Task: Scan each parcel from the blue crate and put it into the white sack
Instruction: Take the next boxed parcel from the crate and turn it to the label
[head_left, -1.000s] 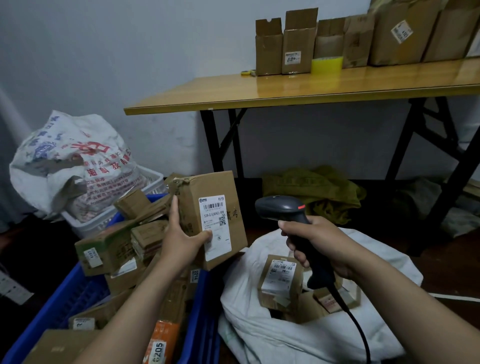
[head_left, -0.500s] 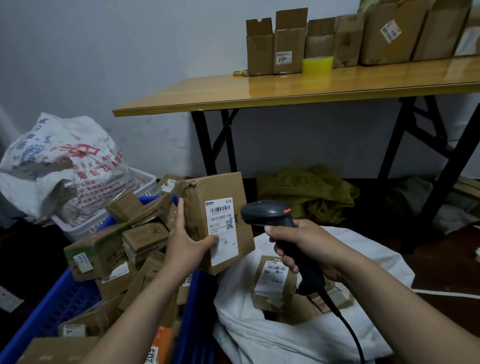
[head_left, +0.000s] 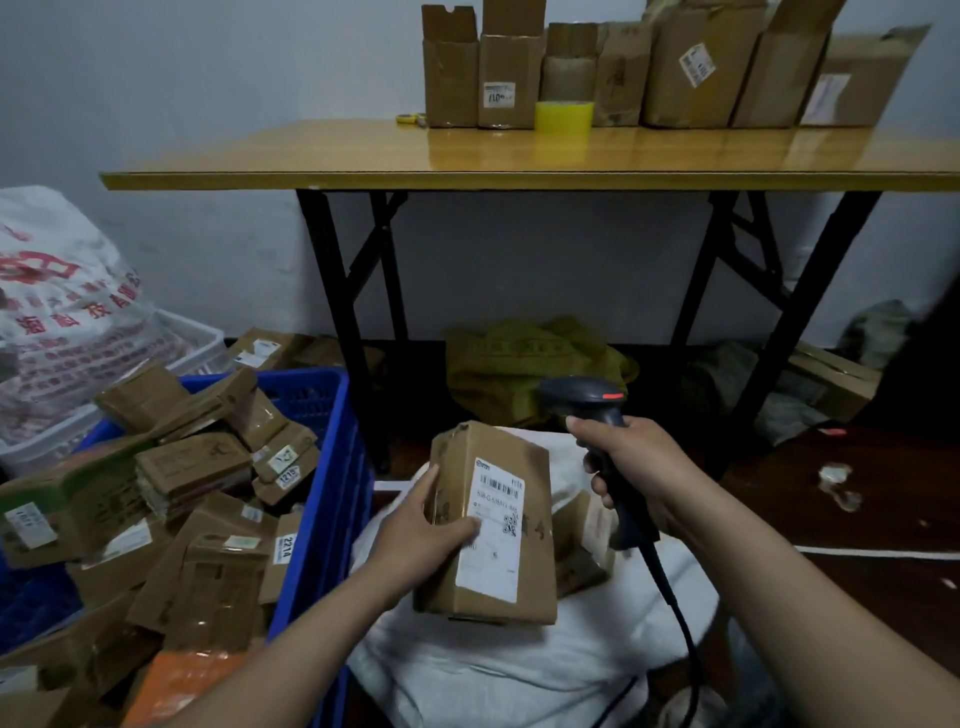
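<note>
Grips a brown cardboard parcel (head_left: 535, 525) one-handed in the left hand (head_left: 418, 535), taken by its long left edge. Runs one of the left fingers (head_left: 429, 480) straight up that edge and lays the thumb across the lower-left corner of the white shipping label (head_left: 493, 561). Hides the remaining fingers behind the box, so cannot tell how they sit.

Judged light, since one hand carries it with nothing seen under it. Looks stiff and boxy, taped kraft card with slightly crushed corners, so should take a firm squeeze without caving. Tape and label probably slick, bare card grippier. Best taken as now, across a narrow side near mid-length, thumb off the barcode.

Sits right of the left fingers, label face up and tilted, barcode just above the thumb and uncovered. Hangs over the open white sack (head_left: 493, 670), which lies below the fingers. Cannot tell whether it touches the sack. More parcels (head_left: 582, 540) inside the sack, just beyond the held box. Blue crate (head_left: 332, 493) left of the fingers, piled with parcels.

Wraps the right hand (head_left: 634, 467) round the handle of a black barcode scanner (head_left: 582, 397), forefinger up near the trigger. Scanner head above and right of the label, not plainly aimed at it.

Probably a drop into the sack next, as a guess only.
</note>
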